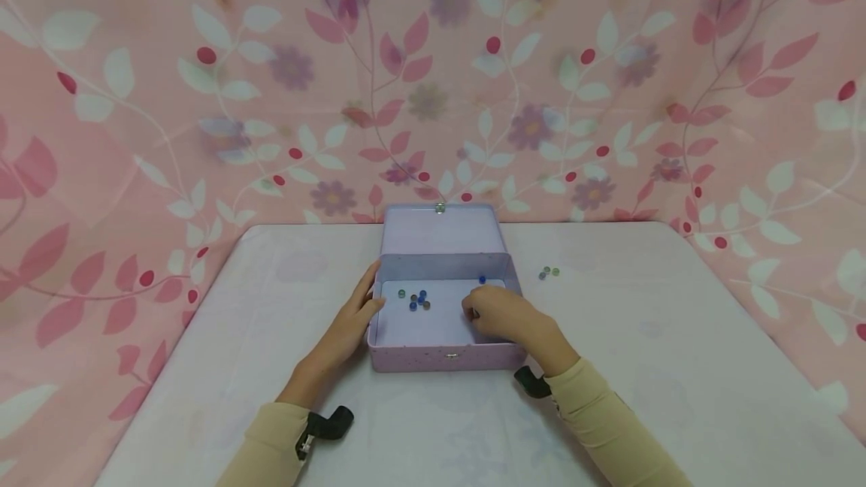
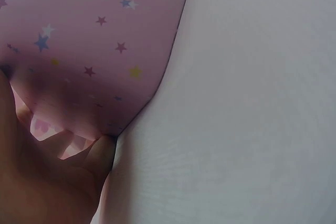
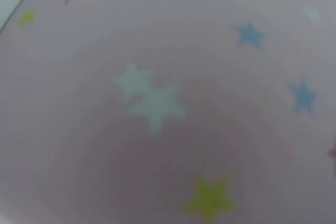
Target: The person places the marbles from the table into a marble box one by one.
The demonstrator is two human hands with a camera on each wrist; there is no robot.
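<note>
An open lilac metal box (image 1: pixel 446 358) stands on the table, its hinged lid (image 1: pixel 443 229) raised at the back. My left hand (image 1: pixel 346 328) grips the box's left side, thumb at the rim and fingers along the outer wall; the left wrist view shows this hand (image 2: pixel 47 182) against the star-printed wall (image 2: pixel 105 45). Inside the box, my right hand (image 1: pixel 504 313) has bent fingers low over the floor, with a small dark marble (image 1: pixel 476 313) at the fingertips. Several blue, green and brown marbles (image 1: pixel 421 300) lie left of it, and a blue marble (image 1: pixel 482 279) lies behind it.
Three small marbles (image 1: pixel 549 272) lie on the white-covered table (image 1: pixel 649 337), right of the box. A pink floral cloth (image 1: pixel 433 96) hangs behind the table. The right wrist view holds only a star-printed surface (image 3: pixel 210 108).
</note>
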